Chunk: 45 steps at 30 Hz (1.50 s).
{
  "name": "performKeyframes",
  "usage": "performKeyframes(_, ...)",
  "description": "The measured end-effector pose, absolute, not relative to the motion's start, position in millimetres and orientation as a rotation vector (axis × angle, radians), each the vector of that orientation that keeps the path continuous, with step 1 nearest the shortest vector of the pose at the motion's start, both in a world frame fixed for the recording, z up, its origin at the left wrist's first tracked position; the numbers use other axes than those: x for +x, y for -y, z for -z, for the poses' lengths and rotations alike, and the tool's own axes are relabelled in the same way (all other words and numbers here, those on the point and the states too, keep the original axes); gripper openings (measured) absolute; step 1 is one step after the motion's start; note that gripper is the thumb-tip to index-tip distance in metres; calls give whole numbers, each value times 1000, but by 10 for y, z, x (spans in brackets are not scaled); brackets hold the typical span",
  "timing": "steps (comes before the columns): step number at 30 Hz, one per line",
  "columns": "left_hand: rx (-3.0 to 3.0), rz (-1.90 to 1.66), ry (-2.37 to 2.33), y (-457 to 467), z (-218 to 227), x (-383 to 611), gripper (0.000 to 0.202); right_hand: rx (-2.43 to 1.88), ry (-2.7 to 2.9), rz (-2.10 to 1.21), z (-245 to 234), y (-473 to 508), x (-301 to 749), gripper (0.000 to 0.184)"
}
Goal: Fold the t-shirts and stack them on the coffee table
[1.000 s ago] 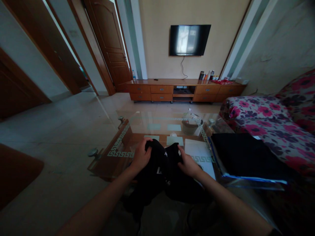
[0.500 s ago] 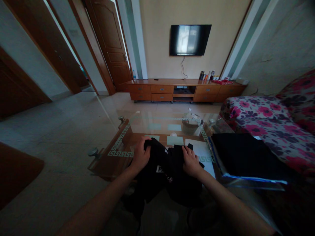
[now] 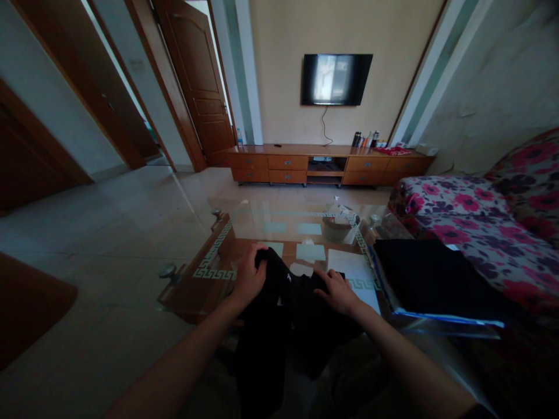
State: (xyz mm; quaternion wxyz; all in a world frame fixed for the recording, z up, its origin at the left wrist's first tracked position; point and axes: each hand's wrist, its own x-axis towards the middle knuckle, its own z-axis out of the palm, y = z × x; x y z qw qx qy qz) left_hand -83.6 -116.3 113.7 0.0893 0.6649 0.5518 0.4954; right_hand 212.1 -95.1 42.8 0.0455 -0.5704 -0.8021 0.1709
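Observation:
A black garment point(image 3: 266, 343) with small white print hangs between my hands over the near edge of the glass table. My left hand point(image 3: 251, 273) is closed on its upper left part, thumb toward me and fingers over the far side. At the upper right part, my right hand point(image 3: 336, 291) has its fingers curled over the cloth, with the thumb on the near side. The lower part of the garment falls in dark folds toward my lap. Its exact kind is hard to tell in the dim light.
The glass table point(image 3: 213, 272) has a green key-pattern border. On its right lies a stack of folded dark cloth point(image 3: 437, 279). A bin point(image 3: 336, 227) shows near its far right corner. A floral sofa point(image 3: 458, 203) stands right, and a wooden TV cabinet point(image 3: 288, 162) beyond.
My right hand has shifted slightly left and down, its fingers less tightly bunched. The garment's folds have moved, hiding most of the white lettering, and its left part hangs lower.

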Motion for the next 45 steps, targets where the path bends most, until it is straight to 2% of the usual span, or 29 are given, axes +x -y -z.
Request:
performKeyframes(2, 1971, -1480, -1641, 1195, -1153, -843, 30, -1702, 2437, -500, -417, 1021, 2100, 56)
performKeyframes(7, 1978, -1488, -1631, 1334, -1231, -848, 32, -1641, 2429, -520, -450, 1188, 2034, 25)
performKeyframes(12, 2103, -1428, -1589, 1527, -1383, -1014, 34, -1424, 2285, -544, -762, 1230, 2197, 7)
performKeyframes(17, 2276, -1198, -1526, 1740, -1699, -1400, 35, -1254, 2091, -510, -1471, 1349, 2662, 19)
performKeyframes(20, 2299, -998, -1417, 1875, -1972, -1590, 37, -1240, 2074, -658, -1932, 1518, 2888, 29)
performKeyframes(24, 2349, -738, -1350, 2016, -2300, -1724, 24, -1159, 2081, -743, -2477, 1770, 2988, 35)
performKeyframes(27, 2347, -680, -1391, 2065, -2458, -1827, 20, -1168, 2114, -824, -2878, 1950, 2998, 35)
performKeyframes(32, 2391, -672, -1632, 2070, -2604, -2142, 25, -1167, 2230, -1132, -3464, 2203, 3152, 36)
performKeyframes(34, 2419, -677, -1739, 2073, -2660, -2258, 28, -1174, 2371, -1156, -3584, 2236, 3292, 35)
performKeyframes(37, 2415, -706, -1888, 2097, -2769, -2341, 32, -1277, 2554, -969, -3628, 2186, 3529, 26)
performKeyframes(45, 2156, -964, -2066, 2229, -3021, -2274, 39, -1672, 2560, -564, -3619, 1983, 3863, 47)
